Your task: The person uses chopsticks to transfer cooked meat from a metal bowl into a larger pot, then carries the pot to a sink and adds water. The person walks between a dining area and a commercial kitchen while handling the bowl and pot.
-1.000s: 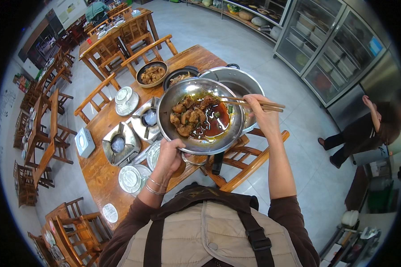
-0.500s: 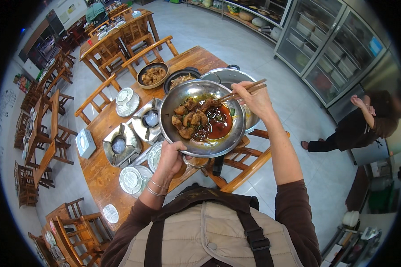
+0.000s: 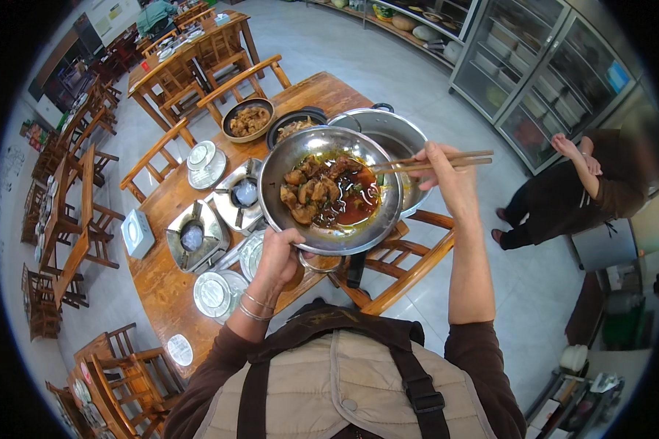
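Observation:
My left hand (image 3: 278,257) grips the near-left rim of a shiny metal bowl (image 3: 311,143), thumb over the edge, and holds it up above the table. Inside lie browned meat chunks (image 3: 305,192) on the left and a dark red oily sauce (image 3: 362,201) on the right. In my right hand (image 3: 447,175) is a pair of wooden chopsticks (image 3: 465,157), closed in my fingers. Their tips reach over the bowl's right rim near the sauce. Behind the bowl, partly covered by it, stands a large metal pot (image 3: 410,135).
On the wooden table (image 3: 161,293) stand two portable stoves (image 3: 190,238), stacked plates (image 3: 216,293), a tissue box (image 3: 137,234), a pan of meat (image 3: 247,121) and a black pot (image 3: 294,126). A wooden chair (image 3: 410,263) is close at the right. Another person (image 3: 578,183) stands by the glass-door fridge.
My right hand has moved right and slightly down, drawing the chopsticks back from the meat toward the bowl's rim. The person at the right has shifted a little nearer.

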Motion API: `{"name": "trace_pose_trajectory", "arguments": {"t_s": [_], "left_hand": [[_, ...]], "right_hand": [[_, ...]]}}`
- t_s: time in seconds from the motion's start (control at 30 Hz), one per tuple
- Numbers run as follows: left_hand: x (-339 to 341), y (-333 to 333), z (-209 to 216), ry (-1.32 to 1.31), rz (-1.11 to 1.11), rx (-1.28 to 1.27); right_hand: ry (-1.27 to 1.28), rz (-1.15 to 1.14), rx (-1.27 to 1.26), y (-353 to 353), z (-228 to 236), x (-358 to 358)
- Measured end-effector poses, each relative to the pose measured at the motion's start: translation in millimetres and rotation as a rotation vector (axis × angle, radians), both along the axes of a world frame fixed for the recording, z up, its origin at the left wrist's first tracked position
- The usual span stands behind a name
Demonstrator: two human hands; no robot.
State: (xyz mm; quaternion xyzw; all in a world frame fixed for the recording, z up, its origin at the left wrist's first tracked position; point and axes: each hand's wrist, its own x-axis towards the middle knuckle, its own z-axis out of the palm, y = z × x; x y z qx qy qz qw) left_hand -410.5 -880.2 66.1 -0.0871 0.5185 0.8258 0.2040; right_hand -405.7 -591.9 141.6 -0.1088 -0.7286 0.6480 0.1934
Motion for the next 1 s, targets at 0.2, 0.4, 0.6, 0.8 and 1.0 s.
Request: {"name": "trace_pose_trajectory", "arguments": {"t_s": [0.2, 0.4, 0.6, 0.8, 1.0], "left_hand": [[1.0, 1.7, 1.7, 0.006, -0.003, -0.005], [1.0, -0.2, -0.4, 0.023, -0.010, 0.025], [2.2, 1.8, 3.9, 0.010, -0.009, 0.044], [3.0, 6.0, 8.6, 0.013, -0.028, 0.034], [2.6, 4.8, 2.1, -0.006, 0.002, 0.039]], "right_hand": [[-0.022, 0.092, 0.104, -17.6, -27.2, -27.4], [-0.029, 0.052, -0.039, -28.4, -54.7, -32.0], [0.022, 0.003, -0.231, -20.1, -82.7, -33.8], [0.167, -0.131, -0.453, -27.0, -100.6, -28.6], [0.295, -0.253, -0.631, -10.8, -103.3, -25.6]]}}
